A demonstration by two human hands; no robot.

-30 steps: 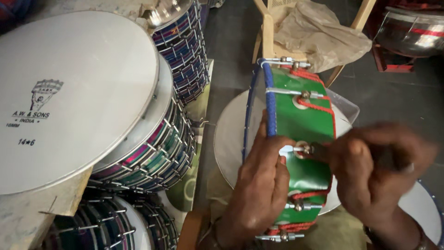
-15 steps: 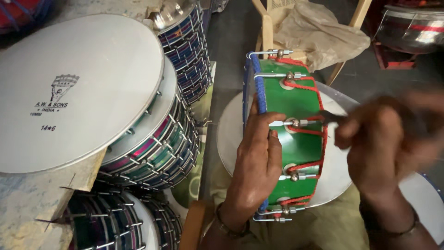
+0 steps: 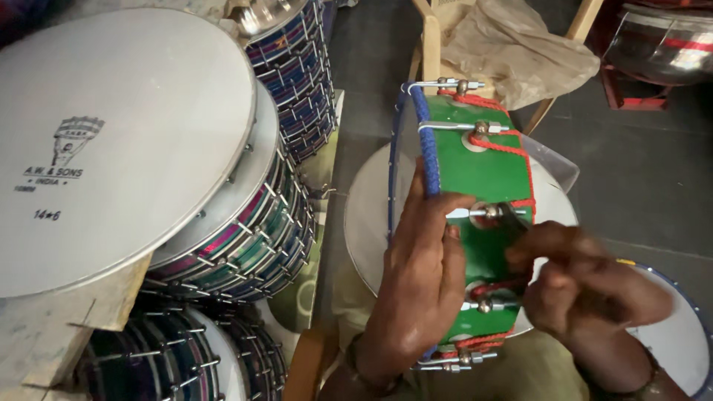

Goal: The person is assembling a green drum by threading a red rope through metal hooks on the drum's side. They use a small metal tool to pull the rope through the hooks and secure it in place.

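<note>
Left hand (image 3: 416,286) clasps green drum (image 3: 475,171) rim; right hand (image 3: 587,286) closed, grip unclear; stacked drums (image 3: 245,223) near.

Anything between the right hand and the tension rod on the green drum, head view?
Nothing visible. The right hand is already at the green drum, its fingers close against the metal tension rod beside the red cord. The left hand grips the shell from the opposite side, below that rod, not across it.

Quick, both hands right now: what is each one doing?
Left hand: closed around the rim of the green drum, steadying it on edge.
Right hand: closed on a small dark tool at a tension bolt; the tool is mostly hidden.
</note>
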